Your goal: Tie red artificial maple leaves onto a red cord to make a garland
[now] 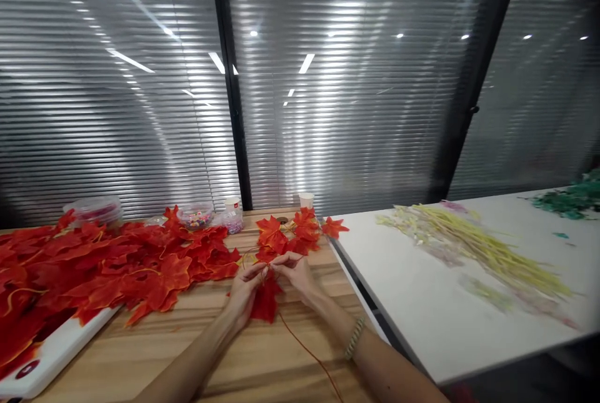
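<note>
Our left hand and right hand meet, fingers pinched narrow on the thin cord at the red leaf's far end; the leaf hangs nearside over the table, left hand closer, long axis running far to near.

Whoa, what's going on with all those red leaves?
Someone's left hand and right hand are pinching close together at the top of one red leaf, over a wooden table. A thin cord trails from near that leaf toward the person. A big pile of leaves lies to the left, and a smaller bunch lies just beyond the hands.
</note>
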Tool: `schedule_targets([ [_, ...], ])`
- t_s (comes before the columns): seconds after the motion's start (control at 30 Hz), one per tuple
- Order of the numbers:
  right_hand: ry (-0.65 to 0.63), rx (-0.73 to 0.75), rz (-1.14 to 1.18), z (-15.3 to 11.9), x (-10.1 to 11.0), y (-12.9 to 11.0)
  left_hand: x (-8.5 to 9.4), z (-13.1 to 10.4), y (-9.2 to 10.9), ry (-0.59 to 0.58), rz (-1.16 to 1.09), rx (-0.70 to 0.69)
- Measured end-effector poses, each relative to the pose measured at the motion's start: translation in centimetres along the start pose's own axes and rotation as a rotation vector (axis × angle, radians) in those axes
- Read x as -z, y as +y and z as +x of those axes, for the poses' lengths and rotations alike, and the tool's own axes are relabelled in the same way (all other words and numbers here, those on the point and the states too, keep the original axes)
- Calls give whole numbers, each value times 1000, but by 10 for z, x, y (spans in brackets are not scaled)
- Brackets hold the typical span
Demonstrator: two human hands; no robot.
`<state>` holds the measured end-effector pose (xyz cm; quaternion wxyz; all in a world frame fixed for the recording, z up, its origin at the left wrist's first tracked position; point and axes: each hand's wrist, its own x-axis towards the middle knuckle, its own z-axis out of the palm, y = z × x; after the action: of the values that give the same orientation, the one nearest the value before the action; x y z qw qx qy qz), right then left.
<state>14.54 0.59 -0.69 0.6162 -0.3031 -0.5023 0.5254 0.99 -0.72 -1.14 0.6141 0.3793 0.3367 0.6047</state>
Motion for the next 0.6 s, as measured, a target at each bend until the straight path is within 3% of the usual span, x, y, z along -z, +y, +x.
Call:
schedule_targets([
  [0.4, 8, 87, -67, -2, -6, 1, 2, 3, 0, 30, -71, 23],
  [0.6, -9, 142, -128, -1, -3, 6, 1, 4, 0, -8, -49, 37],
])
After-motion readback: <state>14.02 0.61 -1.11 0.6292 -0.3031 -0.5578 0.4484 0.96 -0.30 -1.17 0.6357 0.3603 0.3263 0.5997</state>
